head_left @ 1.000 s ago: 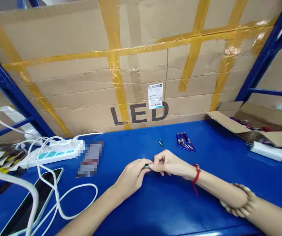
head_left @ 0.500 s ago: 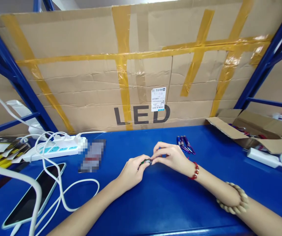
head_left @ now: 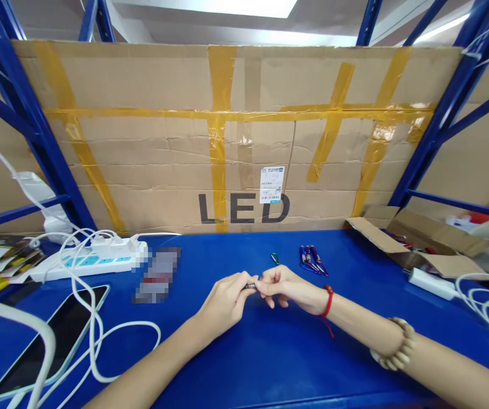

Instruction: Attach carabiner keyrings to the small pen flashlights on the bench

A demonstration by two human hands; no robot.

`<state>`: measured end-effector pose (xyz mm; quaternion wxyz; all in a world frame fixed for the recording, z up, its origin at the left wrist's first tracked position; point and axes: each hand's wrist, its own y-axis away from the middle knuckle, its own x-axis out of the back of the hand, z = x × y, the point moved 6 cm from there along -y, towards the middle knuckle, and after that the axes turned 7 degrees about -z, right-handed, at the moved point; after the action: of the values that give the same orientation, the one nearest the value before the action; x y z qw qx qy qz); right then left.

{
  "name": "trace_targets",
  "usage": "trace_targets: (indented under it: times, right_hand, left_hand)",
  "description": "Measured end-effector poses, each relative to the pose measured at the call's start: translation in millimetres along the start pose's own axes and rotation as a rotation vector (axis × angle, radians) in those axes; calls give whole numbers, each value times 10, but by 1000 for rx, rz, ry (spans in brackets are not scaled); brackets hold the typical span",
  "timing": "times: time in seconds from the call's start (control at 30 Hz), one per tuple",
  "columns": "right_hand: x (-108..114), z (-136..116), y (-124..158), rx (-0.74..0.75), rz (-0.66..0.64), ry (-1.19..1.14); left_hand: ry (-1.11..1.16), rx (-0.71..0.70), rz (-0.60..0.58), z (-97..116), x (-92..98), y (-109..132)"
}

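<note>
A taped brown cardboard sheet (head_left: 142, 165) is backing the blue tabletop (head_left: 270, 352) between blue steel uprights (head_left: 431, 136); probably a ceiling lamp (head_left: 248, 7) is glowing top-centre.

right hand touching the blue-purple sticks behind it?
Apart. Head view: bare blue table shows between the right hand and the blue-purple sticks; it and the left hand pinch a small dark item.

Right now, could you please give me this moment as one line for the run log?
left hand: pinching small item | right hand: pinching same item | beyond hands: green clip, pens on table
</note>
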<state>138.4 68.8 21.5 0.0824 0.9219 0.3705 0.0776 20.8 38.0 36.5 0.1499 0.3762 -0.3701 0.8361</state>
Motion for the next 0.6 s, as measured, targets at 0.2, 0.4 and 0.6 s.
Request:
trace_targets:
  times: [0.2,0.4,0.6]
  right_hand:
    - [112,3,-45,-41,111,125]
    - [202,-504,158,505,351,944]
    - [188,-588,212,520,311,1042]
  left_hand:
    - [10,120,9,-111,23,-57]
    - [137,249,13,-165,13,-82]
    - [229,304,-26,-111,-7,-92]
